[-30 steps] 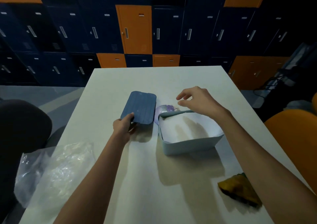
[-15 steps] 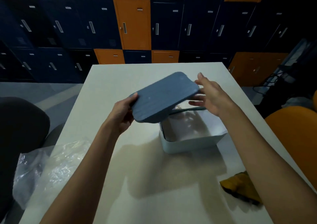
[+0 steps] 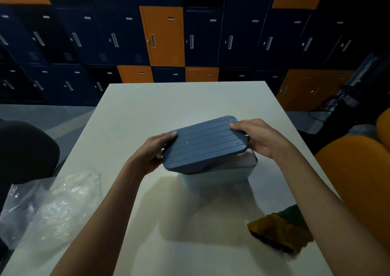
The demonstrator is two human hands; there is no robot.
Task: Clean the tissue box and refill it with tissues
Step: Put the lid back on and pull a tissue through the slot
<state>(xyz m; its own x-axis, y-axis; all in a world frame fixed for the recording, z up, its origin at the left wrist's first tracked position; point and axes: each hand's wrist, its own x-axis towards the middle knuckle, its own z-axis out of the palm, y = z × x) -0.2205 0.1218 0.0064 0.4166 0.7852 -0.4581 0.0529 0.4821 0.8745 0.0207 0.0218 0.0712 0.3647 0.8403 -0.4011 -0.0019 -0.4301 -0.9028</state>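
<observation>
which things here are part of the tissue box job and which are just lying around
In the job: dark blue lid, gripped by left hand and right hand; pale blue box beneath it; white tissues inside.

Lying about: clear plastic bag, left edge of table; yellow-green cloth, near right, likely the wiper but untouched; orange chair.

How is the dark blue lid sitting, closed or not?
Not closed: dark blue ribbed lid tilts over pale blue box, gap visible.

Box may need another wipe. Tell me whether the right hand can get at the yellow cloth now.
Likely yes, once freed: the right hand grips the lid, but the cloth lies uncovered on the table beside that forearm.
</observation>
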